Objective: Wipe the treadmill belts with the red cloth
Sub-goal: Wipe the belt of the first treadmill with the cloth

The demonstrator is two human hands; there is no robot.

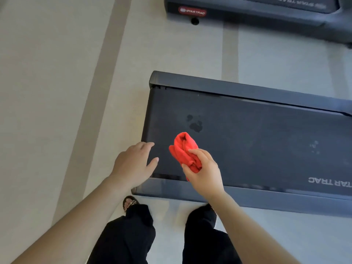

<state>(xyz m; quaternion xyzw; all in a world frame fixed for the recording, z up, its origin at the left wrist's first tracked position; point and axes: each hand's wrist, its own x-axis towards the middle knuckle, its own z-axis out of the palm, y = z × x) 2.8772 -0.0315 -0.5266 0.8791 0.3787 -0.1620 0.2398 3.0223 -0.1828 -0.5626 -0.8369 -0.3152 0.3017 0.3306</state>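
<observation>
A black treadmill belt (247, 141) fills the middle and right of the head view, its rear end toward the left. Dark wet spots (194, 123) mark the belt just beyond the cloth, and faint pale specks (314, 146) lie farther right. My right hand (204, 172) is shut on a bunched red cloth (182, 149), held above the belt's near left part. My left hand (133, 162) hovers open, fingers spread, over the belt's rear left corner.
The grey side rail (247, 197) of this treadmill runs along its near edge, just in front of my feet and black trousers. A second treadmill (257, 14) stands at the top right. Pale carpet with darker stripes (106, 73) covers the floor to the left.
</observation>
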